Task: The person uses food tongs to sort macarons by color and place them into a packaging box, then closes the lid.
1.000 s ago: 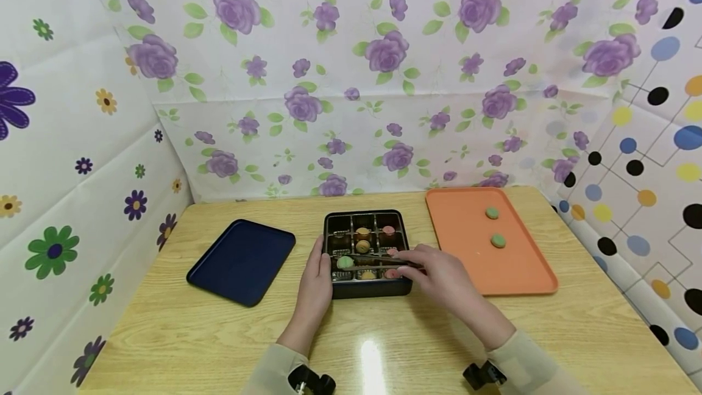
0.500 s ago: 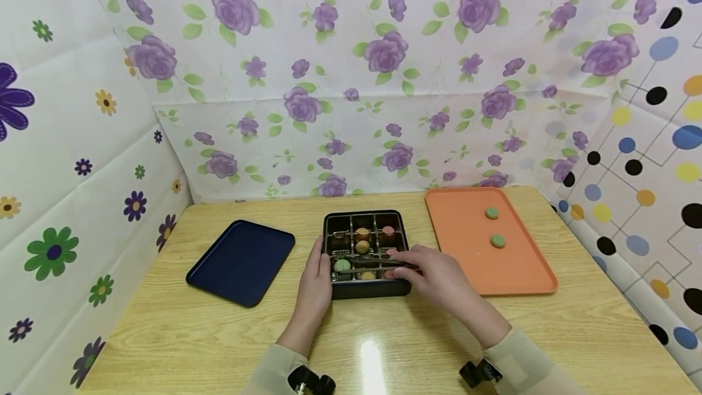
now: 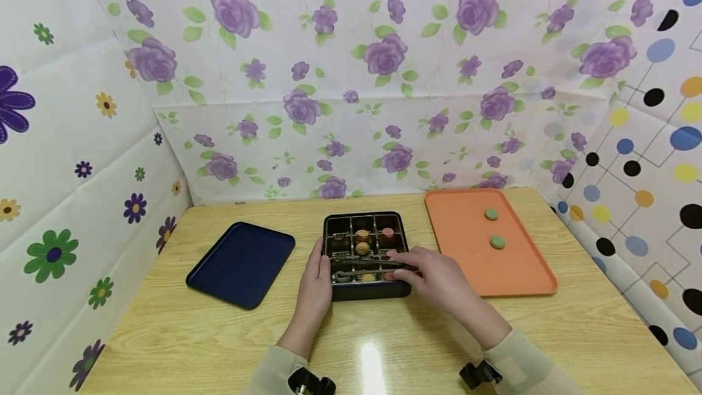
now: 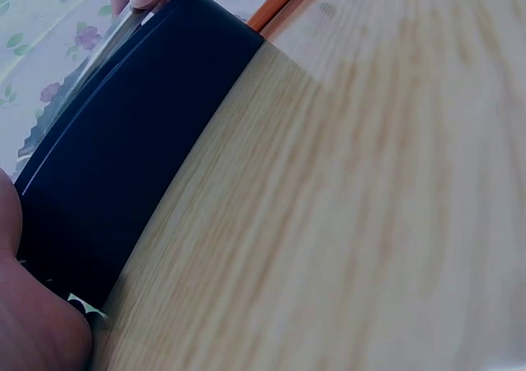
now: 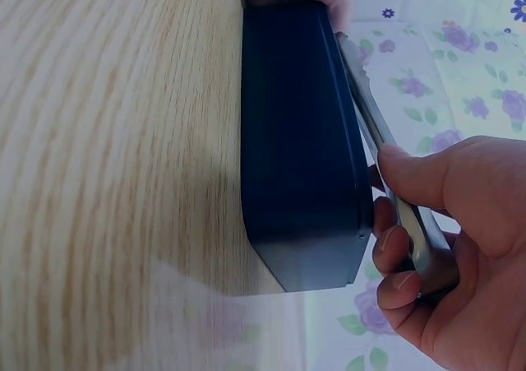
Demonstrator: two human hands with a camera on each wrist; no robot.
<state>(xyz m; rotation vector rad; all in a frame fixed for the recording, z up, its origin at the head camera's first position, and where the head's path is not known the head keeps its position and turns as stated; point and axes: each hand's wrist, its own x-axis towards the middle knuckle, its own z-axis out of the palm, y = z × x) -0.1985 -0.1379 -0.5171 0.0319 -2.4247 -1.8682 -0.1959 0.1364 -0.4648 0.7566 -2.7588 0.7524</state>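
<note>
- Right grip (image 3: 439, 276): bare fingers and thumb curled round slim tongs, pinching them.
- Tongs (image 5: 423, 243): smooth greyish metal, long and narrow, with a wavy edge near the tips; they reach across the near row of the box, the two arms slightly apart.
- Green disc (image 3: 343, 280): rounded, partly hidden by the tongs, in the near-left compartment; whether the tips touch it I cannot tell.
- Left grip (image 3: 315, 270): laid along the box's left wall, fingers straight, thumb by the rim.
- Box (image 3: 370, 292): matte, dark, square with rounded corners; a glossy insert splits it into compartments, with yellowish-brown discs (image 3: 362, 249) in the middle column and pink discs (image 3: 387, 233) in the right.
- Orange tray (image 3: 466, 242): flat, low-rimmed, right of the box, bearing two loose green discs (image 3: 497, 242).
- Navy tray (image 3: 241, 264): flat, round-cornered, left of the box.
- Counter (image 3: 219, 328): pale, streaky wood grain, glossy in front.
- Floral cloth (image 3: 351, 133): creased, behind everything.
</note>
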